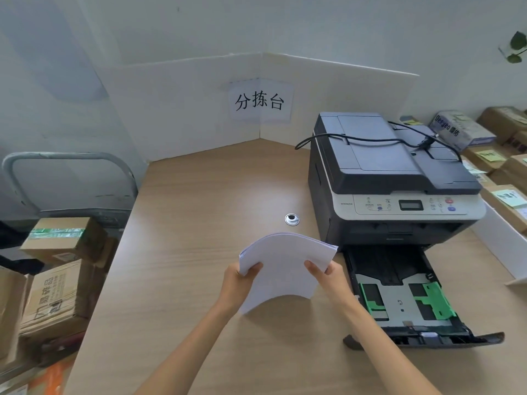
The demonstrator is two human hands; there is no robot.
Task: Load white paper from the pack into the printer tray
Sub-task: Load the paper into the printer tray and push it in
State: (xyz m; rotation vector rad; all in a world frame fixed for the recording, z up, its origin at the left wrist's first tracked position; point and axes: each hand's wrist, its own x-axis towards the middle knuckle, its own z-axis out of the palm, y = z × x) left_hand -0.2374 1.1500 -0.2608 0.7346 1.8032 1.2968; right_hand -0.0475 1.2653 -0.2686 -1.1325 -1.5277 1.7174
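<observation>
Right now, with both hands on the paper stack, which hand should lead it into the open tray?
The right hand. It grips the paper stack's edge nearest the open tray, which lies to the right. The left hand holds the far edge and would probably only steady it.

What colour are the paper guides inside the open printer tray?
Green paper guides, seen in the head view.
</observation>
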